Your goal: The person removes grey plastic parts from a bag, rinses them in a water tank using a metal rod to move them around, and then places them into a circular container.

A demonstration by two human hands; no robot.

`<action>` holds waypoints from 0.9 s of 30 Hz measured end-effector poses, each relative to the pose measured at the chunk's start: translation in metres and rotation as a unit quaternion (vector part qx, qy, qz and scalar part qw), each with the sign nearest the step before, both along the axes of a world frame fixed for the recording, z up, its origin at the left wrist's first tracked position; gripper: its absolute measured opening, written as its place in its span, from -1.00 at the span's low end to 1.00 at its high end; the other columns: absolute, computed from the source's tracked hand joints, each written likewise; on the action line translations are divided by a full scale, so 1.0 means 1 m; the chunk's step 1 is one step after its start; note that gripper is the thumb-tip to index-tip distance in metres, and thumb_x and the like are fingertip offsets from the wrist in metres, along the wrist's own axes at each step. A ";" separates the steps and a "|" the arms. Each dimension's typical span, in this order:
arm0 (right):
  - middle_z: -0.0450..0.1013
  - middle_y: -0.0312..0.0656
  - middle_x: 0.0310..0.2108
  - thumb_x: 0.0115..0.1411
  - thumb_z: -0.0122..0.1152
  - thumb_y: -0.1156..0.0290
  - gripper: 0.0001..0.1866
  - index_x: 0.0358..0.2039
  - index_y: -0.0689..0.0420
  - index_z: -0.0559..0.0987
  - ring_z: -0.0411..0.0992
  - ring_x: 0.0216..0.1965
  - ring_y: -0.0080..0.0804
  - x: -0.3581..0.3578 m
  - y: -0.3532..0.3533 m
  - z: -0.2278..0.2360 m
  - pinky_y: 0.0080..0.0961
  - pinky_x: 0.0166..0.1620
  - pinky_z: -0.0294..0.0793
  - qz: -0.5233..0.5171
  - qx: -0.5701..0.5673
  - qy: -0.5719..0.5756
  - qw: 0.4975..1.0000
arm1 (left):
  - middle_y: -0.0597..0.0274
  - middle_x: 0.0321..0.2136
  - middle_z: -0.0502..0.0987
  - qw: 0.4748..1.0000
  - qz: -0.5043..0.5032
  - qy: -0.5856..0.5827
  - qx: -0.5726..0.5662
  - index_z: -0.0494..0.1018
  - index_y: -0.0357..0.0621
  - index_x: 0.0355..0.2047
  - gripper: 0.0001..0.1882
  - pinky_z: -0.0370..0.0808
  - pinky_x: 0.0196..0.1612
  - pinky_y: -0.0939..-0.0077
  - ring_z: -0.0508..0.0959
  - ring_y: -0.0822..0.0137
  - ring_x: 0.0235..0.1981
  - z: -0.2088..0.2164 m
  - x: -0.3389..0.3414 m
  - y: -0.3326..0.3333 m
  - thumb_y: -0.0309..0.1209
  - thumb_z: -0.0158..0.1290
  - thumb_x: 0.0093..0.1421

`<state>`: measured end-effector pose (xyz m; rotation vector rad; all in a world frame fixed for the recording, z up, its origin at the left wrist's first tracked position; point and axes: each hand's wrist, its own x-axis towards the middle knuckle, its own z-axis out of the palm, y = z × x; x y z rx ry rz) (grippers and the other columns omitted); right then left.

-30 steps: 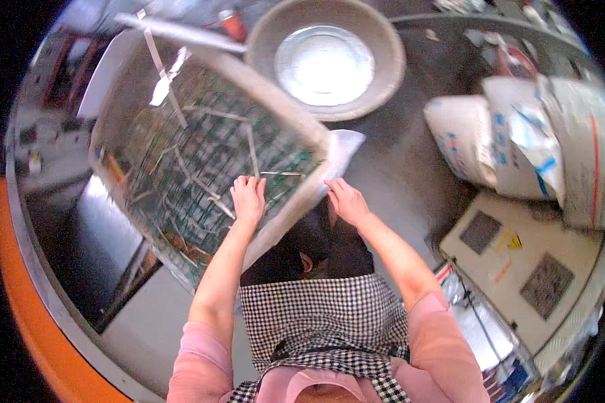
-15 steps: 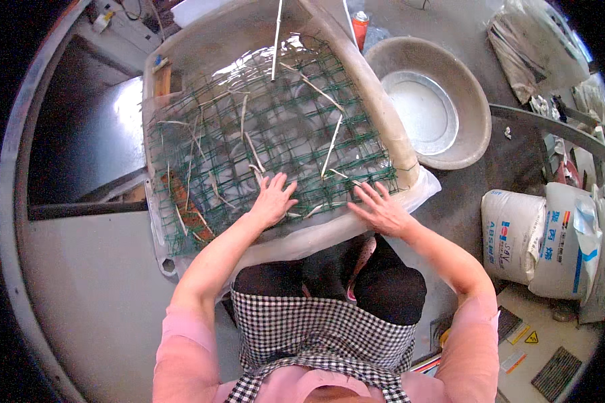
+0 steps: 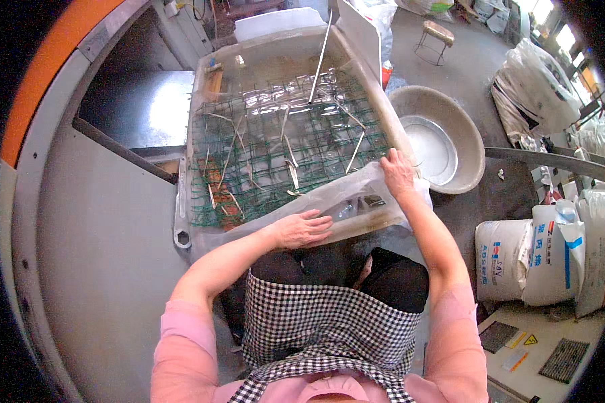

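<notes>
The left hand [image 3: 306,230] lay flat and unclenched on the clear sheet [image 3: 336,198] along the near side of the tub [image 3: 385,115], seemingly steadying it; the right hand [image 3: 398,172] pinched its corner (presumably for tautness).

Place: industrial workshop | signs: bulky sacks [image 3: 550,258], vented cabinet [image 3: 535,364] (yellow warning triangle [image 3: 531,340] included)

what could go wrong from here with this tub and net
The film lies wrinkled near the left hand and beside the net, so it might snag on the strands. The thin white rod slants over the net and could tip if the tub is jolted. The basin sits close by the right hand and might get bumped.
</notes>
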<state>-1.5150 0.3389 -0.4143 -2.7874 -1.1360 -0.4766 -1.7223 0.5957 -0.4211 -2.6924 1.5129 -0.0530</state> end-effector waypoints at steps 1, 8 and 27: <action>0.33 -0.15 -0.36 0.01 -0.01 0.45 -0.84 -0.33 0.07 0.40 0.42 -0.30 -0.16 0.000 0.011 0.001 -0.22 -0.34 0.42 -0.046 -0.006 0.061 0.997 | 0.00 0.08 0.19 1.000 -0.015 -0.010 0.010 0.21 -0.13 0.04 -0.46 0.07 0.18 0.17 0.12 0.17 0.18 -0.004 0.003 0.001 -0.26 -0.05 0.03; 0.27 0.06 -0.06 0.02 0.13 0.26 -0.38 0.10 -0.05 0.15 0.33 -0.09 -0.05 -0.033 -0.032 -0.011 -0.20 -0.05 0.30 0.069 -0.013 0.114 0.991 | -0.33 0.14 -0.01 0.914 0.386 0.010 0.120 0.09 -0.35 0.12 -0.05 -0.23 0.13 -0.31 -0.06 -0.12 0.22 -0.018 0.025 0.012 0.18 -0.02 -0.09; 0.25 -0.15 -0.14 -0.10 0.14 0.40 -0.37 0.06 0.03 0.24 0.24 -0.08 -0.28 0.062 -0.002 -0.045 -0.29 -0.05 0.23 0.085 -0.010 -0.071 0.994 | -0.16 0.08 0.19 0.851 0.486 -0.072 0.184 0.17 -0.40 0.06 -0.47 -0.12 0.15 -0.22 0.19 0.05 0.13 -0.072 0.106 0.063 -0.35 -0.22 0.09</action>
